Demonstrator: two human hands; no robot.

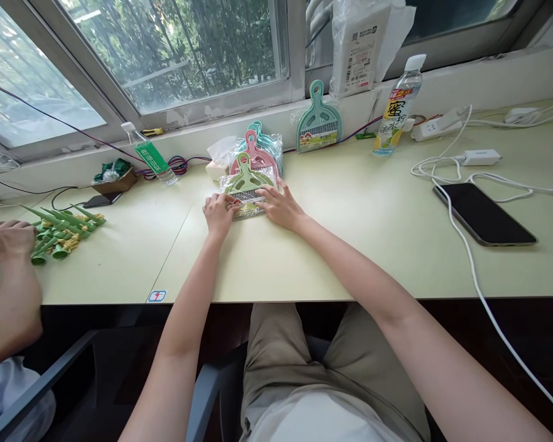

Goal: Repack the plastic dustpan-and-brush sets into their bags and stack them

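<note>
A green mini dustpan-and-brush set [245,179] in clear wrapping leans at the front of a row of similar sets. My left hand [220,213] grips its lower left edge, thumb and fingers on the wrapping. On the lower right side, my right hand [282,205] holds the same set, with its index finger raised along the edge. Directly behind it stands a pink dustpan set [253,150], and behind that are blue-green sets [273,146], partly hidden. Another teal dustpan set [319,120] leans against the wall to the right.
A tissue pack [220,156] touches the row's left side. Water bottles stand at left [151,155] and right [396,110]. A phone [486,215] and white cables [461,221] lie at right. At far left, a co-worker's hand [11,239] is at green plastic parts [62,230].
</note>
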